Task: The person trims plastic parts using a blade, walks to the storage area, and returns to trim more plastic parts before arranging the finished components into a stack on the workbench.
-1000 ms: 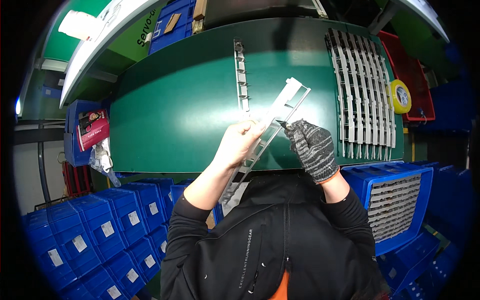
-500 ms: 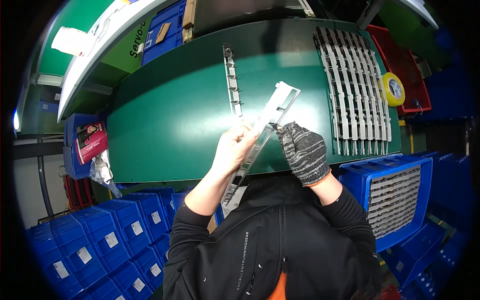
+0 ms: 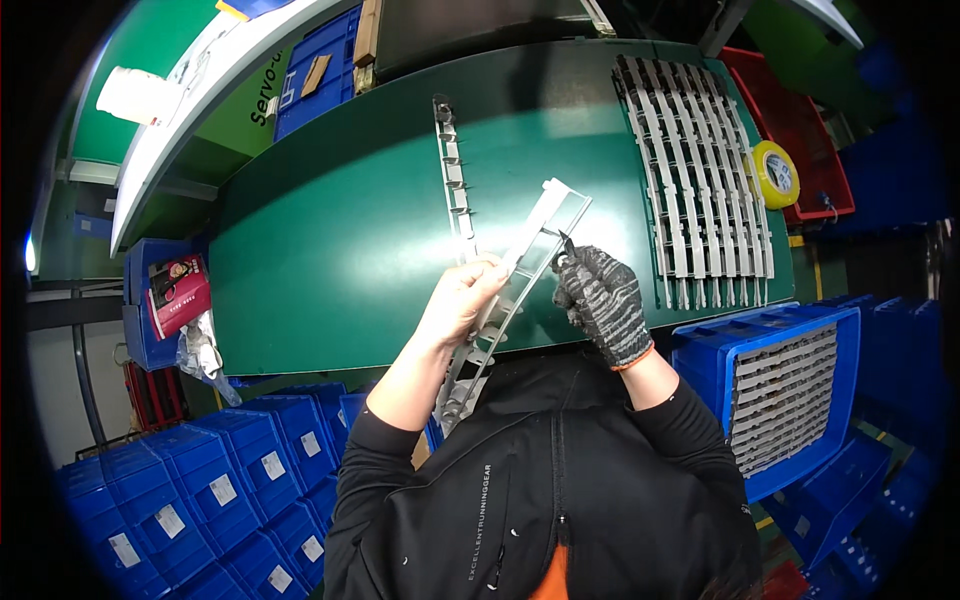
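A long, pale, ladder-like strip (image 3: 541, 214) with cross bars runs slantwise in front of me. My left hand (image 3: 466, 298), bare, is closed around its middle, with the lower end down near my jacket. In a dark striped knit glove, my right hand (image 3: 604, 300) is closed beside the strip's right edge. A small dark pointed blade (image 3: 567, 244) sticks up from its fingers, close to a cross bar; the handle is hidden. Beyond my left hand, a similar narrow strip (image 3: 454, 172) lies lengthwise on the green table (image 3: 320, 220).
Several strips (image 3: 690, 170) lie side by side on the table's right. A yellow tape roll (image 3: 775, 174) and a red tray (image 3: 835, 185) sit beyond them. A blue crate (image 3: 690, 355) at lower right holds more strips. Blue bins (image 3: 215, 450) are stacked lower left.
The strip has tilted and shifted slightly toward me, its slots facing up more. My right hand has moved up along its edge, and the blade shows more clearly.
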{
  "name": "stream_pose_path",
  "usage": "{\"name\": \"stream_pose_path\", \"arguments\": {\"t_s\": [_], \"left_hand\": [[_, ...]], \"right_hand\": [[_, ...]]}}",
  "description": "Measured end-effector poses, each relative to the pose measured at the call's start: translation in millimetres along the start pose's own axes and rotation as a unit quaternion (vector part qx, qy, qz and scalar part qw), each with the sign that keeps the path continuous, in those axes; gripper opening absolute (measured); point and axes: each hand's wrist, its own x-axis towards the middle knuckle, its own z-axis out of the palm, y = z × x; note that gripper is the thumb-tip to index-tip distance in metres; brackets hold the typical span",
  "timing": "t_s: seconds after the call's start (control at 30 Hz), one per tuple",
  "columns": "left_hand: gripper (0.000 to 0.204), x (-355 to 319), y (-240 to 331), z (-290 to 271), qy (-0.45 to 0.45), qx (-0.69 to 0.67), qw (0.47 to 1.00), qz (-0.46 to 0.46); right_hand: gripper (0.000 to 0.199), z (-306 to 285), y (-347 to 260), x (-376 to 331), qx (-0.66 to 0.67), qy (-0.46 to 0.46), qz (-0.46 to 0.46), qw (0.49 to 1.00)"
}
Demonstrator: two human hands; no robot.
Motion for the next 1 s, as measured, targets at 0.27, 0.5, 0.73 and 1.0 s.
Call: {"name": "stream_pose_path", "arguments": {"t_s": [0.27, 0.5, 0.73, 1.0], "left_hand": [[0.033, -8, 11, 5, -0.022, -0.037, 0.999, -0.019], [0.019, -36, -8, -47, -0.098, 0.082, 0.991, -0.039], [0.03, -41, -13, -36, -0.056, -0.076, 0.995, -0.043], [0.035, -25, -4, 6, -0.066, -0.354, 0.93, -0.075]], "right_hand": [[0.017, 0, -3, 10, 0.103, 0.027, -0.023, 0.994], [0.013, -57, -56, 40, 0.293, 0.181, -0.109, 0.933], [0.012, -33, -42, 34, 0.098, 0.212, -0.253, 0.939], [0.014, 0, 12, 4, -0.285, 0.016, -0.266, 0.921]]}}
